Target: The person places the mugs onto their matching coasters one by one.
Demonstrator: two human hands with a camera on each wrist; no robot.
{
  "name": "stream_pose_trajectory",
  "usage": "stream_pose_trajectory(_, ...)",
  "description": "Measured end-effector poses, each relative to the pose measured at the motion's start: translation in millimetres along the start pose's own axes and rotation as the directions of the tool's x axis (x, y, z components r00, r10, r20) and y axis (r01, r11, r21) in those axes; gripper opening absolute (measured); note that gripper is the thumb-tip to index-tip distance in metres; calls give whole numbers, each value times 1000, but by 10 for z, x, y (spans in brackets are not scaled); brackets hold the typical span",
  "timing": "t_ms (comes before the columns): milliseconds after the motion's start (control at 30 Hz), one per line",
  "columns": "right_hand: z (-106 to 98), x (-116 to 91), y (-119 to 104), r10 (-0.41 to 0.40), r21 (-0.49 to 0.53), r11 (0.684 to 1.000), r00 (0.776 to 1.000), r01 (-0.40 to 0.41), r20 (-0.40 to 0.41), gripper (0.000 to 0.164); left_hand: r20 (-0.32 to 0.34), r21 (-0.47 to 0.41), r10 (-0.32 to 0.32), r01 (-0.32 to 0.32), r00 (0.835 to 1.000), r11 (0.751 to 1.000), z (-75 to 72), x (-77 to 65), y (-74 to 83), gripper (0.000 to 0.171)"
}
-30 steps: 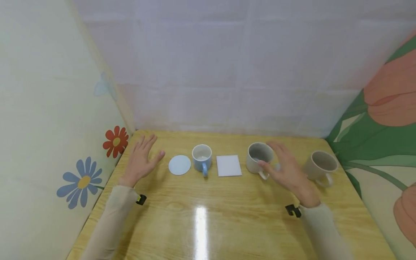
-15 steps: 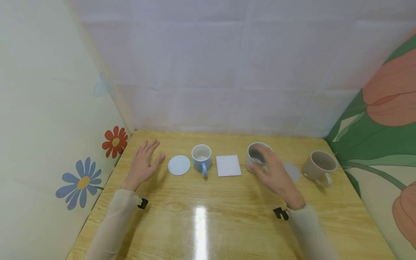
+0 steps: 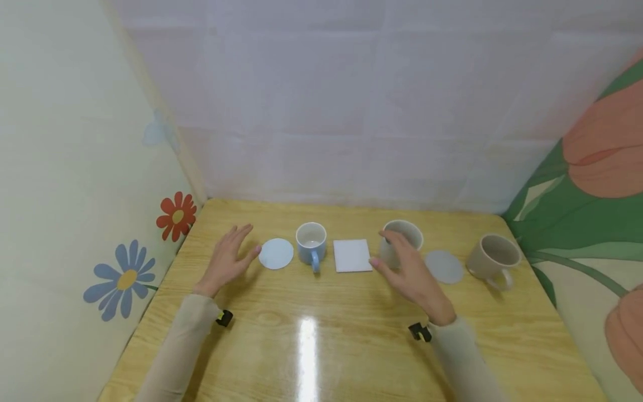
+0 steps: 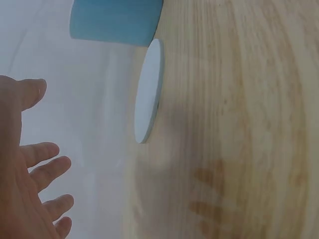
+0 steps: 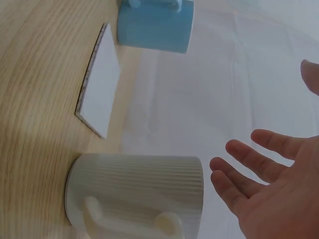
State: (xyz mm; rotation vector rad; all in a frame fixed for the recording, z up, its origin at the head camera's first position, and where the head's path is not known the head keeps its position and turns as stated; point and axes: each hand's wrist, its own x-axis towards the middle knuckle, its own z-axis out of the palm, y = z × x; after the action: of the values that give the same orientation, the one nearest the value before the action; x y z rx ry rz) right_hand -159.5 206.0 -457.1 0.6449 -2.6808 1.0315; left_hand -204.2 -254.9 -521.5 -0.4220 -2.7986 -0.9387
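Note:
Fingers spread and relaxed, my left hand [image 3: 228, 259] hovers just left of a round pale coaster [image 3: 276, 253] and holds nothing. The left wrist view shows a gap between the fingers and that coaster. My right hand [image 3: 414, 279] hangs over the near side of a ribbed light-grey mug [image 5: 134, 184], partly hiding it in the head view. Its fingers are apart and grip nothing; the right wrist view shows them beyond the mug's rim. A white square coaster [image 3: 353, 255] lies left of this mug, near my right thumb. Beyond it stands a small blue mug [image 3: 311, 243], handle toward me.
Right of the ribbed mug lies a round grey coaster [image 3: 445, 267]. Farther right stands a taupe mug [image 3: 494, 259] with its handle toward me. Everything sits on a glossy wooden table [image 3: 261, 335], with a white cloth [image 3: 301, 111] behind and flowered cloths at both sides.
My right hand has moved left across the ribbed mug, uncovering the round grey coaster. My left hand has drifted slightly right toward the pale round coaster. The mugs and coasters stay put.

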Motion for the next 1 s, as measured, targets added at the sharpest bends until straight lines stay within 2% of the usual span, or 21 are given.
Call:
stream_pose_trajectory(133,88,10,-40,-11,27,1000,1000,12,-15,66,31,-1,-28,28,999,1000,22,-19,3,74)
stream_pose_trajectory(333,261,13,-104,-11,29,1000,1000,10,5,67,80,-4,-55,55,995,998,68,-24,2,76)
stream_pose_trajectory(567,422,12,-113,-43,45,998,999,45,-33,64,135,-18,-60,63,989,998,134,-17,10,78)
stream_pose_trajectory(800,560,32,-73,-8,129,992,1000,8,-1,61,158,-10,-72,75,985,997,166,-26,2,79)
stream_pose_trajectory(1000,692,105,-37,34,258,965,999,-36,9,56,180,-3,-62,64,982,998,211,22,10,81)
